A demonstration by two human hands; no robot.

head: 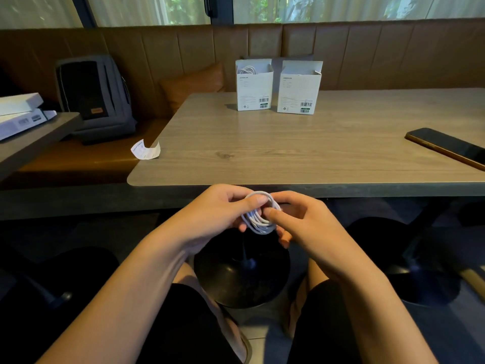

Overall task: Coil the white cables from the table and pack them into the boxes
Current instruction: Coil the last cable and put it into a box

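wood-grain table (288,143) before a brown padded bench (367,56); curtained windows (147,9) show daylight and greenery.

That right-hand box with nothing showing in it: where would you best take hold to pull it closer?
Hold the right box low across its two side walls, coming from the front. It stands upright with loose flaps open on top, so the top edge would likely give a poor grip.
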